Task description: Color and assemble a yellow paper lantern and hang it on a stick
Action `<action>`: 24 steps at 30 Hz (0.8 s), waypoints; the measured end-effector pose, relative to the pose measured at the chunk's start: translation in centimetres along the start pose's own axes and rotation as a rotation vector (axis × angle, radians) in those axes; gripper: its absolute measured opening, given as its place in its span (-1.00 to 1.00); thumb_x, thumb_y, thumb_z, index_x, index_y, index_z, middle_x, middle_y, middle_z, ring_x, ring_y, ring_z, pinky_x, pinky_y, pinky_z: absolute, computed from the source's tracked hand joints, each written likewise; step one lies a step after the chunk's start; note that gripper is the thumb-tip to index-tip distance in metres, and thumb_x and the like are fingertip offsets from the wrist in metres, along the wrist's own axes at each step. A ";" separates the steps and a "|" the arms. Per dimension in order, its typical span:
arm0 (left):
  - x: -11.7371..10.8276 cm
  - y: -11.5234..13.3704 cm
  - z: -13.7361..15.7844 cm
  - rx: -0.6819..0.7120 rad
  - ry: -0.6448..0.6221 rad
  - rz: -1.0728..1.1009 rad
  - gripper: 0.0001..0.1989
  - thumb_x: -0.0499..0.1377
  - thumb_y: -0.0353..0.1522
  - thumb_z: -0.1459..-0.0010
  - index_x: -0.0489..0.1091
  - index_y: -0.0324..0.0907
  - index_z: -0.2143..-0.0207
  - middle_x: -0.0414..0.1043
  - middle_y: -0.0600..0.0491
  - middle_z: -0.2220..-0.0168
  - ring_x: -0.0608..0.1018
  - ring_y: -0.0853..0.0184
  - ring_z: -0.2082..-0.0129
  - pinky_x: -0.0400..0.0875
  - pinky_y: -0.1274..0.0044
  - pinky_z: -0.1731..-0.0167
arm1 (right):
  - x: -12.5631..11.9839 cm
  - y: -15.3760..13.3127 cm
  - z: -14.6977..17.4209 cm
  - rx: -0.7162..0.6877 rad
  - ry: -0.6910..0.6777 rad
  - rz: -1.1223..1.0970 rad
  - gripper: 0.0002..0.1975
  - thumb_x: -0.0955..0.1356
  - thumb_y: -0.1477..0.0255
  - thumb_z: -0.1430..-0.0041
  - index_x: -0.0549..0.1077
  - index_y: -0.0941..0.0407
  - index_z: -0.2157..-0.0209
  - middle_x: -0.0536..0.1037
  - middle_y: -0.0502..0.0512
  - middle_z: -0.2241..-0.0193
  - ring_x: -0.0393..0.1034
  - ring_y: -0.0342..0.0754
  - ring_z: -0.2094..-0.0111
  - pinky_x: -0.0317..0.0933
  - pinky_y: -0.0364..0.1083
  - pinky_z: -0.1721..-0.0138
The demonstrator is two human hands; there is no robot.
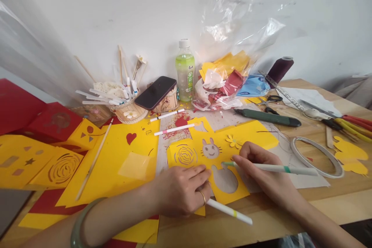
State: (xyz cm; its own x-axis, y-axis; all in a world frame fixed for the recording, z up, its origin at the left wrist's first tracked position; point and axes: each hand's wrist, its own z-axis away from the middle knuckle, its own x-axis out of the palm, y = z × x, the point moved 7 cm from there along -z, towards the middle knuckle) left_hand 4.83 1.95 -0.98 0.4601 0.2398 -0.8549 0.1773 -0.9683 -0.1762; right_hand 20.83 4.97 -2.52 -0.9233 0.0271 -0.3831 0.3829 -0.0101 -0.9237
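My right hand [261, 166] pinches a white marker with a green band [302, 169]. Its green tip touches the yellow cut-out card [219, 192], at the upper edge of the rounded animal-shaped opening. Against the same card's left side rests my left hand [186, 190], index and middle fingers pressing down. Its lower fingers curl over another white marker with a yellow band [232, 212], whose end sticks out toward the right. Above the opening, the card has a rabbit-face cut-out [210, 149] with whiskers. A yellow flower [232, 141] and a swirl cut-out [186, 154] are close by.
Yellow sheets [124, 162] and red card boxes [55, 122] cover the left side. A phone [157, 92], bottle [185, 71] and bag of scraps [223, 81] stand along the wall. On the right lie a tape roll [340, 170], a green-handled cutter [270, 117] and scissors [273, 104].
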 end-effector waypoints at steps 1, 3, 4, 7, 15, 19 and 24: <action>0.0 0.0 0.0 -0.002 0.003 0.001 -0.87 0.07 -0.45 -0.11 0.40 -0.28 0.38 0.51 -0.10 0.19 0.55 0.23 0.19 0.55 0.48 0.36 | -0.1 0.2 0.0 0.013 0.000 -0.007 -0.69 0.27 0.24 -0.12 0.13 0.06 0.58 0.15 -0.11 0.66 -0.02 -0.20 0.64 -0.12 -0.18 0.66; -0.1 0.0 0.0 -0.004 0.011 0.006 -0.87 0.06 -0.45 -0.11 0.40 -0.28 0.38 0.51 -0.10 0.20 0.55 0.22 0.20 0.55 0.48 0.37 | -0.2 0.4 0.1 0.027 -0.019 -0.002 -0.75 0.27 0.29 -0.13 0.14 0.06 0.53 0.16 -0.12 0.63 -0.01 -0.20 0.63 -0.11 -0.19 0.66; -0.1 0.0 -0.1 -0.004 0.012 0.009 -0.87 0.06 -0.45 -0.11 0.40 -0.28 0.38 0.51 -0.10 0.20 0.55 0.22 0.20 0.55 0.48 0.36 | -0.1 0.6 0.1 0.032 -0.037 0.008 -0.77 0.28 0.33 -0.12 0.14 0.06 0.52 0.16 -0.12 0.63 -0.01 -0.20 0.62 -0.09 -0.19 0.66; -0.2 0.0 -0.1 0.003 0.016 0.019 -0.85 0.04 -0.46 -0.12 0.41 -0.30 0.37 0.52 -0.11 0.21 0.55 0.21 0.20 0.55 0.46 0.35 | 0.2 0.7 0.2 0.034 -0.087 0.041 -0.78 0.27 0.40 -0.10 0.13 0.07 0.55 0.15 -0.12 0.64 0.00 -0.21 0.63 -0.09 -0.20 0.66; -0.1 0.0 -0.1 -0.012 -0.001 0.039 -0.86 0.05 -0.45 -0.12 0.40 -0.29 0.36 0.52 -0.10 0.21 0.55 0.21 0.20 0.55 0.46 0.36 | 0.8 0.2 0.2 -0.065 -0.098 0.171 -0.78 0.26 0.44 -0.09 0.15 0.08 0.58 0.20 -0.10 0.65 0.05 -0.19 0.60 -0.06 -0.17 0.61; -0.1 0.0 -0.1 -0.011 -0.004 0.039 -0.84 0.04 -0.45 -0.13 0.40 -0.30 0.35 0.51 -0.11 0.20 0.55 0.21 0.19 0.55 0.46 0.34 | 1.0 0.4 0.1 -0.064 -0.128 0.192 -0.78 0.26 0.44 -0.09 0.14 0.08 0.58 0.19 -0.11 0.65 0.04 -0.19 0.60 -0.07 -0.18 0.61; -0.1 -0.1 -0.1 -0.009 0.008 0.042 -0.86 0.05 -0.46 -0.12 0.40 -0.31 0.36 0.51 -0.11 0.21 0.55 0.19 0.20 0.56 0.46 0.36 | 0.8 0.3 0.1 -0.074 -0.107 0.190 -0.78 0.25 0.45 -0.09 0.14 0.07 0.59 0.19 -0.10 0.65 0.06 -0.18 0.60 -0.05 -0.17 0.61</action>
State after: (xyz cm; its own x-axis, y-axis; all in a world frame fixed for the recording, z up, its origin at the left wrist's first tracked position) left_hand 4.83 1.99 -0.81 0.4746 0.1996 -0.8573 0.1659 -0.9768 -0.1356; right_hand 20.19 4.86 -3.06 -0.8308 -0.0746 -0.5515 0.5474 0.0687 -0.8340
